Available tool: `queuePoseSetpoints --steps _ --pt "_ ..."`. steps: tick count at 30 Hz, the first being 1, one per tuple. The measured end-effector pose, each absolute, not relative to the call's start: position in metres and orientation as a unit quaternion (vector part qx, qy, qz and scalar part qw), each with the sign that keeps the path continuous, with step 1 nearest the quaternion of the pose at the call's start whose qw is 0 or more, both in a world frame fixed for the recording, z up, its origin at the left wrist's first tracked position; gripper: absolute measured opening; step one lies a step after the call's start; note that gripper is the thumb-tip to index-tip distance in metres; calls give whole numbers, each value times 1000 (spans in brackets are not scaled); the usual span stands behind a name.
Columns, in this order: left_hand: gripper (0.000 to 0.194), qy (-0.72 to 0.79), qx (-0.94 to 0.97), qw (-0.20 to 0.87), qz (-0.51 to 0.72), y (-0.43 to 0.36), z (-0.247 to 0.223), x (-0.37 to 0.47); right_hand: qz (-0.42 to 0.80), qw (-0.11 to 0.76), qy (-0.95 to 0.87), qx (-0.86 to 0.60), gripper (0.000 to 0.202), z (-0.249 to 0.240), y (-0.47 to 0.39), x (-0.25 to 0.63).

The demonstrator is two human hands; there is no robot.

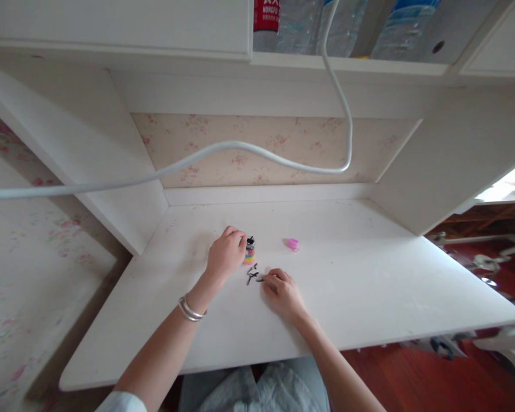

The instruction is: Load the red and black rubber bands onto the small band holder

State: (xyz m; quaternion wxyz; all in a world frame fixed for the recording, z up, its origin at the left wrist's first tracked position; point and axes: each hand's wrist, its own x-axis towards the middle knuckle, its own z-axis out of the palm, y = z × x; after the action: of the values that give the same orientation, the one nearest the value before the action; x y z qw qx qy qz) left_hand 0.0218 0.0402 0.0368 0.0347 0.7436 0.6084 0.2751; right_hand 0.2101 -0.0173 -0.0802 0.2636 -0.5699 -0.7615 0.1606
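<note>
A small clear jar (249, 255) with bright coloured bands, pink at the base, stands on the white desk; dark pieces show at its mouth. The curled fingers of my left hand (226, 253) are closed at the jar's upper left side, partly hiding it. Just in front of the jar lie several small black hair clips (252, 275), thin and scattered. My right hand (282, 290) rests on the desk to their right, its fingertips pinched on one small black hair clip (260, 280). A pink cap (292, 245) lies apart, to the right of the jar.
A white cable (240, 146) hangs across the view above the desk (369, 274). Overhead, a shelf (352, 62) holds plastic bottles (300, 26). White side panels (446, 137) enclose the desk's back, and its front edge runs close to my lap.
</note>
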Motion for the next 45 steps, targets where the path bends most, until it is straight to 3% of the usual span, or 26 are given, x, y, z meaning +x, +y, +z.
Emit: queuePoseSetpoints --steps 5,12,20,28,35,40,45 --pt "20 594 741 47 309 38 37 15 151 270 -761 -570 19 -84 -13 209" --pt "21 588 724 104 346 13 8 -1 180 339 -739 -554 29 -87 -14 213" --pt "18 622 746 133 194 -37 -51 10 226 409 -688 -555 26 -85 -13 209" --pt "19 627 763 69 138 -30 -60 25 191 498 -653 -538 24 -37 5 199" --pt "19 609 757 95 215 -26 -75 18 81 426 -741 -513 24 15 38 189" --pt "14 606 713 133 328 -25 -86 4 36 354 -779 -517 23 22 52 180" --pt "12 590 705 160 359 -22 -91 -2 39 332 -792 -511 25 19 54 179"
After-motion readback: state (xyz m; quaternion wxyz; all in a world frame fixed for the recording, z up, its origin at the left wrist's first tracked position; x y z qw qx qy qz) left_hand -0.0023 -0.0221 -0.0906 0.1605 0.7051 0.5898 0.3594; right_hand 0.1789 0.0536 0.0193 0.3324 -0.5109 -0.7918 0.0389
